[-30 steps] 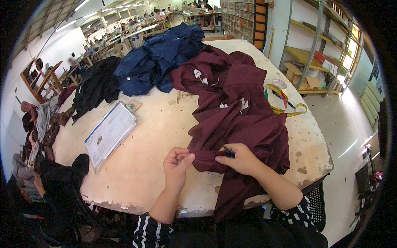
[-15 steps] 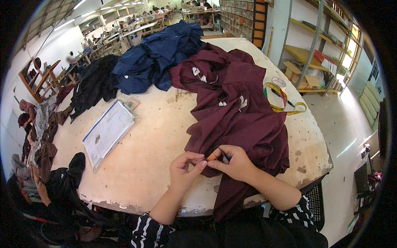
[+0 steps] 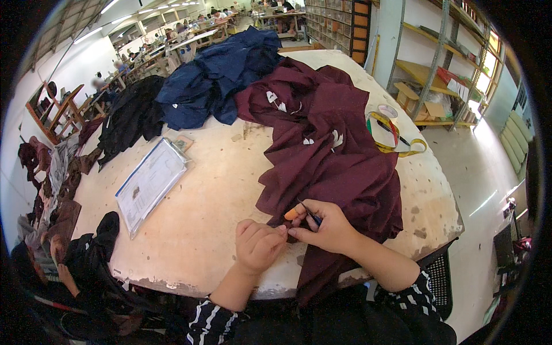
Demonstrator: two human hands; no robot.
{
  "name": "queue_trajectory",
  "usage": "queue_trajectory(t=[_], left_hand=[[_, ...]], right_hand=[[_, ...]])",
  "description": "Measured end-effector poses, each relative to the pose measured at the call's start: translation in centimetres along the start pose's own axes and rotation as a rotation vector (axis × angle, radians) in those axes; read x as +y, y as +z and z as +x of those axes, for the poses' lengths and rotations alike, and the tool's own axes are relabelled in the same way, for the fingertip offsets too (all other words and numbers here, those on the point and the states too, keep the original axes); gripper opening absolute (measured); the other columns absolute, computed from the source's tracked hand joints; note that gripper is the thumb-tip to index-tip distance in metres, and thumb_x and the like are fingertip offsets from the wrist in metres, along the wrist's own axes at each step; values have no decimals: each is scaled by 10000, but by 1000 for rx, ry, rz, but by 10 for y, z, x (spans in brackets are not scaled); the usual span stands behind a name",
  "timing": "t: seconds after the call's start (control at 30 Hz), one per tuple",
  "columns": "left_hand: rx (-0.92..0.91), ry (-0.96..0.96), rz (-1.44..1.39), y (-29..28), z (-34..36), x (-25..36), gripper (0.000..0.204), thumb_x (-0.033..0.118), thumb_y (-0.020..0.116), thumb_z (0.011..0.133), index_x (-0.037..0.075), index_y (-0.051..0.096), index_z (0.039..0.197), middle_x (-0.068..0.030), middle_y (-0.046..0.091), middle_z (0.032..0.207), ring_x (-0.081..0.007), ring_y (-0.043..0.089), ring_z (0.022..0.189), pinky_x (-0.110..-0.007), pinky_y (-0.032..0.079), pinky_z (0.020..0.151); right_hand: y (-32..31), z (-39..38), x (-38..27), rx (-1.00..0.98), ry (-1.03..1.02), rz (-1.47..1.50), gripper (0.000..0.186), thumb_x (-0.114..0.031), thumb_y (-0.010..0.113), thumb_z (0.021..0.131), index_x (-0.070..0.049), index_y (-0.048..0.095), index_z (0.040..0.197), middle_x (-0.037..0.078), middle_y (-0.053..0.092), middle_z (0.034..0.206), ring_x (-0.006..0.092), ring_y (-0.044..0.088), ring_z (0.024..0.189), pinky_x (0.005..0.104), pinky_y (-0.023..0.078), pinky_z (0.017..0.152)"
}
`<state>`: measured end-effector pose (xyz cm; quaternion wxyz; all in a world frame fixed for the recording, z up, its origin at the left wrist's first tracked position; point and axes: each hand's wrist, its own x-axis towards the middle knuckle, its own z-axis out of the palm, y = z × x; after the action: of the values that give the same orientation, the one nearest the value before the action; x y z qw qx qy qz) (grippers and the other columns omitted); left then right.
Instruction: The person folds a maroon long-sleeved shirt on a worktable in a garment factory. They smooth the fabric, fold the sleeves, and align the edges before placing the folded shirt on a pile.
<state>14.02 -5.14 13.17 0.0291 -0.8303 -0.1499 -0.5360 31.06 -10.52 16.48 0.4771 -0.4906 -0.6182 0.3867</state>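
Head view: maroon cloth (image 3: 339,178) lies on a chipped table (image 3: 213,201) near shelving (image 3: 415,72).

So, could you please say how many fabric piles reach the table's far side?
3: black pile at left, blue pile between, maroon pile at right; some may be hidden.

No txt legible; print on white sheet (image 3: 148,185), plastic-sleeved, v. small, can't be read

The room is bright, with light coming from the window (image 3: 489,60) at right and from ceiling tubes (image 3: 88,35). The floor (image 3: 468,241) shows whitish glare. Toward the dark rim, straight edges bend, and the far background looks soft.
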Motion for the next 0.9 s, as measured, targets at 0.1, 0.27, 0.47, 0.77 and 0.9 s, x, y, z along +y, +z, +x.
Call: queue_trajectory(t=[0.1,0.27,0.47,0.77,0.9], left_hand=[[1,71,35,0,-2,0,341,-7,750,610,147,484,757,25,621,708,-151,557,586,-314,380,633],[-25,150,50,-4,-3,0,312,-27,735,616,150,514,746,28,646,769,-135,550,587,-299,381,638],[-16,169,72,-2,-3,1,304,-28,736,615,150,522,737,28,646,772,-128,548,590,-288,377,641],[-109,113,103,-4,-2,4,218,39,689,682,140,551,817,13,632,809,-138,555,659,-314,360,689],[-64,-340,-359,8,9,11,235,111,624,777,70,588,1006,-49,592,1003,-156,565,840,-324,399,800]], right_hand=[[-2,1,9,-21,-1,42,214,-47,668,752,10,604,948,62,634,866,90,575,816,251,472,742],[-2,2,11,-21,21,58,217,-38,655,760,8,592,963,67,634,887,94,577,846,252,469,759],[-3,0,9,20,95,126,195,-59,652,777,0,590,953,29,616,825,67,532,738,224,445,654],[-2,0,1,-6,-4,-119,169,-124,660,784,8,580,853,60,585,729,116,528,651,262,430,593],[-2,1,8,-33,-67,-69,155,-112,632,800,13,567,866,115,582,782,179,559,722,309,442,655]])
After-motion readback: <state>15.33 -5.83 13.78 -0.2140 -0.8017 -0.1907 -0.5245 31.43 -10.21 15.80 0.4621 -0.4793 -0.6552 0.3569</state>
